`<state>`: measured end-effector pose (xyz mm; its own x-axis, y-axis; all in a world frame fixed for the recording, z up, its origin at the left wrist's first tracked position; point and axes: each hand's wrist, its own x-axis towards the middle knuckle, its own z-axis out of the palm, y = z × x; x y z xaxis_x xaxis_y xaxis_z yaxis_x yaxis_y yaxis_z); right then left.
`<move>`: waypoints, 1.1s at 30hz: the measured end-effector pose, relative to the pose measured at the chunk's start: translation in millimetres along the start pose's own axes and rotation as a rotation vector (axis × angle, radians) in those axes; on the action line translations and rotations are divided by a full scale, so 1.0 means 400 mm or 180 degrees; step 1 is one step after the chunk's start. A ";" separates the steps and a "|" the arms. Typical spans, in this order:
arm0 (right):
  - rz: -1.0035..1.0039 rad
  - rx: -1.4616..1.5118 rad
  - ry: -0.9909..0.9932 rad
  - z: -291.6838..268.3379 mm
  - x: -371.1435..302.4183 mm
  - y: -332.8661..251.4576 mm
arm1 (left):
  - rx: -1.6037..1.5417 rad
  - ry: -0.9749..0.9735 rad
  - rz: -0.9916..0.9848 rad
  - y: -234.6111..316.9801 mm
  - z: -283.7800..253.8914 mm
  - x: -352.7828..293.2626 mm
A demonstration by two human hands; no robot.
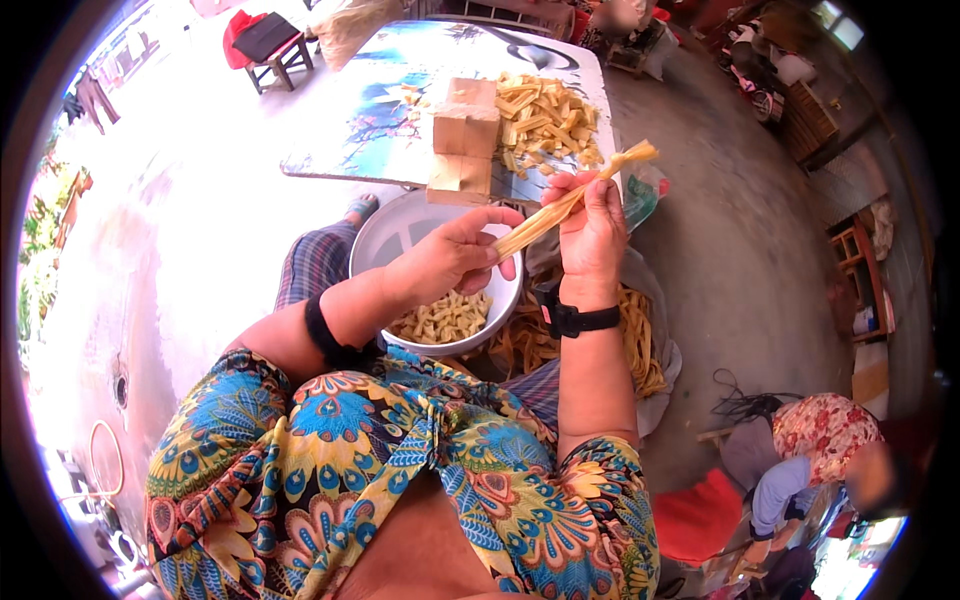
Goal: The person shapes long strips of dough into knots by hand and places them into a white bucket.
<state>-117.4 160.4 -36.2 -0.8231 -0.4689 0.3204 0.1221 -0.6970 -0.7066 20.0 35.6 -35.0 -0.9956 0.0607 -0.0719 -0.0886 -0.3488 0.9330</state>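
Note:
Both my hands are raised over a white basin (368, 232), stretching a bundle of long yellowish dried strips (545, 217) on a slant between them. My left hand (468, 248) grips the lower end with its fingers. Further up, my right hand (594, 222) pinches the bundle, and its twisted, knot-like tip sticks out past the fingers. Short pieces (442, 320) of the same yellow colour lie in the basin. Below my right forearm, a pale sack holds more long strips (638, 335).
Ahead, a printed tabletop (375, 105) carries wooden blocks (466, 130) and a heap of yellow pieces (550, 112). A green plastic bag (642, 198) hangs by its right corner. A small stool (278, 55) stands far left. Another person (815, 450) sits at lower right beside a red cloth (700, 518).

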 end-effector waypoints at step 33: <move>0.1256 0.0573 -0.1080 0.055 -0.079 0.127 | -0.1196 0.0630 0.0691 0.022 -0.100 0.042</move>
<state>-72.8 128.0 -68.3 -0.4743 -0.8413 0.2593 0.5027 -0.5007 -0.7047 1.3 -4.1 -42.0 -0.9760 -0.2177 0.0109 0.1533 -0.6499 0.7444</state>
